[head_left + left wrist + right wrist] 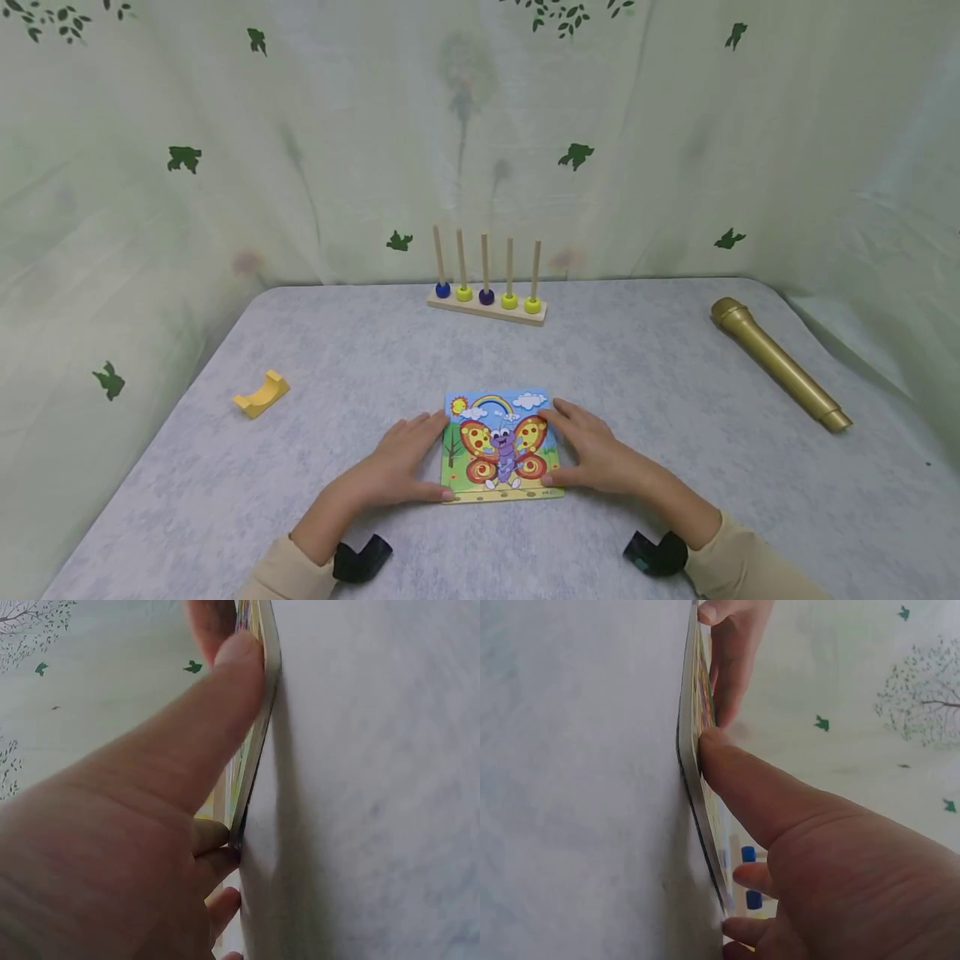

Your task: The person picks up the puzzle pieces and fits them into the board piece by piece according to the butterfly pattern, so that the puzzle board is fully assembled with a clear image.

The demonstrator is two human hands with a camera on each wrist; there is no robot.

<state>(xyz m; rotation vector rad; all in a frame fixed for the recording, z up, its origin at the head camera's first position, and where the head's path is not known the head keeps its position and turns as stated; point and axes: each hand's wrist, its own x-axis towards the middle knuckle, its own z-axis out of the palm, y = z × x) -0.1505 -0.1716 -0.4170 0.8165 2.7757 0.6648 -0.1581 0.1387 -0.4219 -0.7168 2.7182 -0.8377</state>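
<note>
A square wooden picture puzzle point(502, 446) with a purple butterfly under a rainbow lies on the table in front of the person. At its left side is the left hand point(401, 462); its thumb touches the lower left corner, and the fingers reach the upper left edge. The right hand point(600, 450) touches the opposite side, thumb on the lower right and index finger near the upper right. Both hands have their fingers extended. In the left wrist view, the left thumb point(180, 742) rests on the board's rim. The right thumb point(772, 780) presses the board's face in the right wrist view.
At the back of the grey table point(352, 350) stands a wooden peg stand point(487, 308) with blue, purple and yellow beads. A yellow curved block point(261, 395) lies to the left. To the right is a gold microphone-shaped tube point(780, 364). A leaf-patterned curtain point(337, 125) hangs behind.
</note>
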